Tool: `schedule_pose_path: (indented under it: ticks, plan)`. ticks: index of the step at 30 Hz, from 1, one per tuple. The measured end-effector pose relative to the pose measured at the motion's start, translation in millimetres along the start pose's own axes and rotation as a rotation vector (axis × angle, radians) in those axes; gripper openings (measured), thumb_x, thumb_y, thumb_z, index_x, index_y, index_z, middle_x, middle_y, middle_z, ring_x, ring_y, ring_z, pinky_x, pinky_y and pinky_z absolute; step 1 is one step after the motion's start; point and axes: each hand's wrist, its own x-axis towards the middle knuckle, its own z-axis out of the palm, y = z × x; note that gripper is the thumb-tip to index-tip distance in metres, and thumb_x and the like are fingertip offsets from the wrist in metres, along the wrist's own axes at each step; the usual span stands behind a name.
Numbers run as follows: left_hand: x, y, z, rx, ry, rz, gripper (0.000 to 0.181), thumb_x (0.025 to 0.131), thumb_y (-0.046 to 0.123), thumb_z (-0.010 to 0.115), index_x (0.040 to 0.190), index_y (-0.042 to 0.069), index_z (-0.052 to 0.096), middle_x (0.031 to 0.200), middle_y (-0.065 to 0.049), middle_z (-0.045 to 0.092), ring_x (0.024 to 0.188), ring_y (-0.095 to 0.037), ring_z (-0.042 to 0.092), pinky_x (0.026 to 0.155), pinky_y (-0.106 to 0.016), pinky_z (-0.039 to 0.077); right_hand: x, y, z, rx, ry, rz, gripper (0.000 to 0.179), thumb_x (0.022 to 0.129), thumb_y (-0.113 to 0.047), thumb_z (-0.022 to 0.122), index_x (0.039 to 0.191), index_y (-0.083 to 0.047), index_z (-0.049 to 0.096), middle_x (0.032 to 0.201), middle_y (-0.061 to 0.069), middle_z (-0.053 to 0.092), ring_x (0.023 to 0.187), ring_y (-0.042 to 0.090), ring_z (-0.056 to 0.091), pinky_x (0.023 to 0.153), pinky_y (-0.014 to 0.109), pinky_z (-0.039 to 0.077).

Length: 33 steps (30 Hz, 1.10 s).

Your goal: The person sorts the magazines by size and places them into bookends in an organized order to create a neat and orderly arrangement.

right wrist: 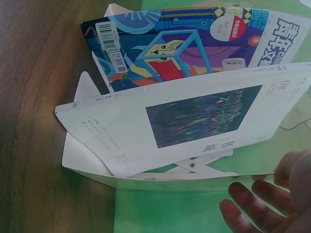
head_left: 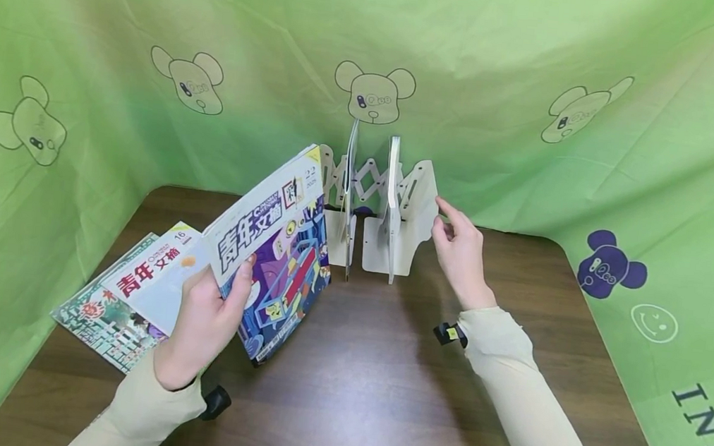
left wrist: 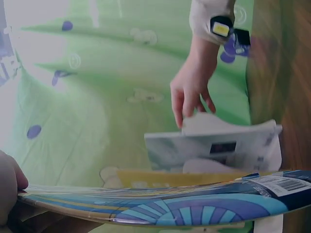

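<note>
My left hand (head_left: 212, 313) grips a colourful magazine (head_left: 282, 273), thumb on its front cover, and holds it tilted left of a white expandable book rack (head_left: 418, 214). Fingertips of my right hand (head_left: 461, 257) touch the edge of the rack's right end panel, with the fingers loosely extended. Inside the rack stand a thin magazine (head_left: 348, 194) on the left and a white magazine (right wrist: 126, 131) with a dark picture on the right. The held magazine's lower part overlaps the rack's left end in the head view.
Two more magazines (head_left: 152, 269) lie overlapped on the brown table (head_left: 367, 401) at the left, partly hidden by my left hand. A green cloth (head_left: 270, 52) with bear-head prints hangs behind the table and along both sides.
</note>
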Motion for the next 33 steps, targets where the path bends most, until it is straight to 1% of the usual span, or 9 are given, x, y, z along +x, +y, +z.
schedule_pose_path:
  ticks: [5,8,11,18,22,27,29,33]
  plan:
    - [-1.8,5.6,8.5,-0.050,-0.019,0.055,0.050,0.094,-0.013,0.061,0.144,-0.007,0.053,0.136,-0.025,0.065,0.113,-0.041,0.071,0.084,-0.047,0.060,-0.2,0,-1,0.003,0.006,-0.007,0.039,0.100,-0.001,0.057,0.138,-0.002,0.067,0.113,0.023,0.073,0.078,0.028,0.067,0.070,0.007,0.042]
    - [-2.3,7.3,14.6,-0.067,-0.019,0.086,0.048,0.094,-0.013,0.061,0.142,-0.007,0.055,0.135,-0.025,0.066,0.111,-0.040,0.071,0.085,-0.044,0.060,-0.2,1,-1,0.000,0.005,0.000,0.039,0.100,-0.001,0.057,0.138,-0.003,0.067,0.113,0.023,0.073,0.079,0.026,0.068,0.070,0.006,0.042]
    - [-2.2,8.0,21.9,-0.081,-0.023,0.102,0.045,0.094,-0.011,0.061,0.139,-0.008,0.058,0.133,-0.025,0.067,0.110,-0.039,0.072,0.084,-0.043,0.061,-0.3,2,-1,-0.001,0.005,0.006,0.039,0.101,-0.001,0.058,0.138,-0.003,0.067,0.114,0.023,0.073,0.080,0.025,0.068,0.071,0.006,0.042]
    - [1.9,7.9,42.5,-0.115,-0.056,0.085,0.046,0.096,-0.009,0.062,0.141,-0.007,0.056,0.135,-0.025,0.066,0.112,-0.038,0.072,0.083,-0.046,0.061,-0.1,1,1,0.021,0.017,-0.003,0.039,0.100,0.000,0.057,0.137,-0.003,0.067,0.110,0.023,0.073,0.078,0.027,0.067,0.070,0.006,0.041]
    - [7.4,7.1,56.4,-0.098,-0.051,0.087,0.045,0.099,-0.006,0.062,0.143,-0.006,0.054,0.134,-0.026,0.066,0.110,-0.038,0.073,0.084,-0.046,0.062,0.8,1,0,0.029,0.018,-0.004,0.038,0.100,0.000,0.057,0.137,-0.002,0.067,0.109,0.023,0.073,0.078,0.028,0.067,0.070,0.005,0.041]
    - [13.6,-0.9,74.8,-0.059,-0.012,0.119,0.043,0.099,-0.003,0.062,0.142,-0.006,0.056,0.130,-0.025,0.068,0.107,-0.037,0.074,0.084,-0.048,0.062,0.2,0,1,0.022,0.013,0.005,0.039,0.100,0.000,0.058,0.137,-0.002,0.067,0.106,0.022,0.073,0.077,0.029,0.066,0.069,0.006,0.041]
    - [15.7,-4.0,81.7,-0.048,0.004,0.119,0.040,0.100,-0.002,0.061,0.140,-0.007,0.057,0.128,-0.026,0.069,0.106,-0.037,0.074,0.084,-0.048,0.062,-0.2,0,1,0.019,0.014,0.006,0.039,0.100,0.000,0.058,0.137,-0.003,0.067,0.102,0.021,0.072,0.076,0.027,0.065,0.069,0.007,0.040]
    - [20.4,-5.4,93.0,-0.041,0.015,0.093,0.039,0.103,0.001,0.058,0.141,-0.007,0.056,0.129,-0.026,0.068,0.109,-0.037,0.073,0.086,-0.046,0.062,-0.5,1,1,0.007,0.017,0.001,0.039,0.099,0.001,0.058,0.137,-0.003,0.068,0.097,0.020,0.071,0.074,0.023,0.062,0.069,0.009,0.040]
